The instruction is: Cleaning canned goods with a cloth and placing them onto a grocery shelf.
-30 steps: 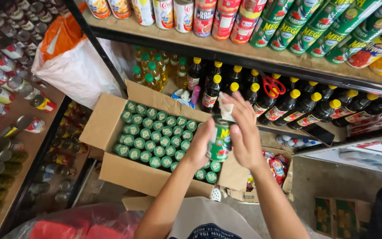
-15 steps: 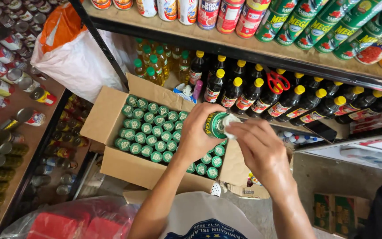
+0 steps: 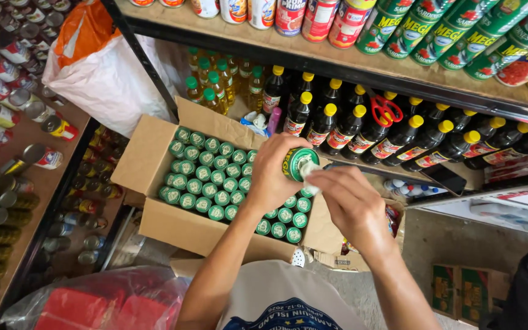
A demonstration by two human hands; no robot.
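- Standing over everything, the shelf [image 3: 362,67] carries rows of tins on its upper board, and dark bottles with yellow caps [image 3: 362,125] stand beneath, red scissors [image 3: 385,110] lying on top of them.
- Left of it leans a white sack [image 3: 108,79] with an orange bag tucked in its top.
- Below the bottles, an open cardboard box [image 3: 172,229] is packed almost full of small tins standing upright, green lids [image 3: 209,180] touching in close rows.
- Left hand [image 3: 273,177] is curled tight around one green tin [image 3: 294,164], held tipped on its side just above the box's right end.
- Right hand [image 3: 349,201] pinches a small white cloth [image 3: 308,177] against that tin's end, fingers closed on it.
- Judged by its look, the tin is rigid, fairly light and smooth enough to slip; a wrap around its body, as now, seems the safest hold.
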